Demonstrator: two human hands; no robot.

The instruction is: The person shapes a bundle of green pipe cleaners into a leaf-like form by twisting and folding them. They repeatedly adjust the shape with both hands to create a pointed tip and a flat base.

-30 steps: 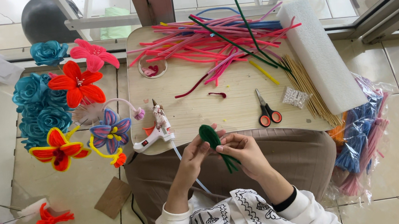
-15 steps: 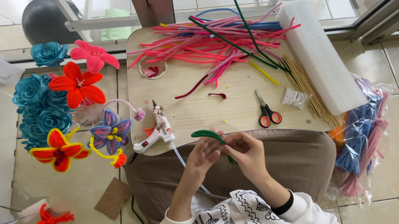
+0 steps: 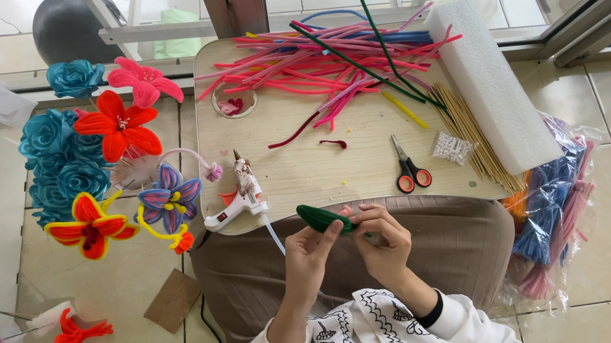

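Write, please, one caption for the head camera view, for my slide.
Both hands, left hand and right hand, hold a green leaf-shaped piece beside a glue gun.

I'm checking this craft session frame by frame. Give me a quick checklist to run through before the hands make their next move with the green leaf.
1. Green leaf gripped by both hands: ok; left hand and right hand pinch it.
2. Glue gun propped on the table, beside the left hand: ok.
3. Glue gun hot: cannot tell.
4. Scissors shut, apart from the hands: ok.
5. Spare fuzzy wires on the table: ok.
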